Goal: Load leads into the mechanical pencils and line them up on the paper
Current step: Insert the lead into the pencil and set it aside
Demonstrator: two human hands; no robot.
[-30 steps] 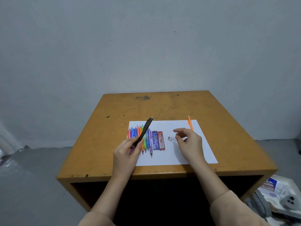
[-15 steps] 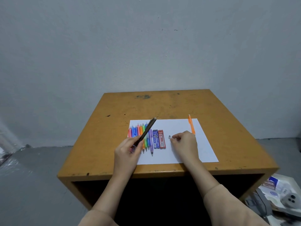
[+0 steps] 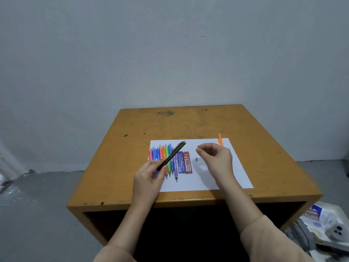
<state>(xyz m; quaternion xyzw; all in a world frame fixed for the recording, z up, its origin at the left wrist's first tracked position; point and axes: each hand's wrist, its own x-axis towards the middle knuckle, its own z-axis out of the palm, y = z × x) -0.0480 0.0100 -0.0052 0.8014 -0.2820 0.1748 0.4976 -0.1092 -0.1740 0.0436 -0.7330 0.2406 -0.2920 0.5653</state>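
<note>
On the paper (image 3: 192, 183), a small cap (image 3: 196, 159) beside lead cases (image 3: 183, 162)

orange pencil (image 3: 219, 140) half hidden, clutter (image 3: 324, 224) cut off

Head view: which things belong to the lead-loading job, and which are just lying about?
Job: dark brown mechanical pencil in the left hand; row of coloured plastic mechanical pencils; blue lead case; red lead case; small grey cap; lone orange pencil; white paper sheet.
Lying about: white tray of boxes on the floor.
</note>
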